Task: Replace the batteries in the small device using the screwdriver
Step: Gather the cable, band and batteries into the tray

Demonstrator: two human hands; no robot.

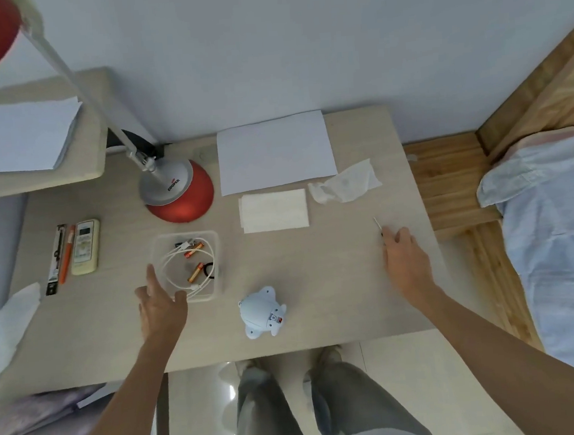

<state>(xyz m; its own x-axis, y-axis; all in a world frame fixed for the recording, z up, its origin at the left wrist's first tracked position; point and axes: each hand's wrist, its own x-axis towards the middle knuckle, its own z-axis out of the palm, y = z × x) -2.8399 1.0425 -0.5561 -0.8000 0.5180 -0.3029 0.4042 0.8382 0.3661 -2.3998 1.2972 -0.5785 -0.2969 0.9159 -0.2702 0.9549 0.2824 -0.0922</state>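
Note:
A small pale-blue animal-shaped device (262,312) lies on the desk near the front edge, a red switch showing on it. A clear plastic tray (211,237) to its left holds orange batteries (193,250), a white cable and a black ring. My left hand (160,304) rests open at the tray's front left corner, fingers spread. My right hand (405,259) lies on the desk at the right, its fingertips over the handle of a thin screwdriver (377,224) whose metal shaft points away from me. Whether the fingers grip it is unclear.
A red-based desk lamp (177,191) stands behind the tray. White paper (273,151), a folded tissue (273,211) and a crumpled tissue (346,181) lie at the back. A remote (84,247) and pens (62,255) sit at the left. A bed is on the right.

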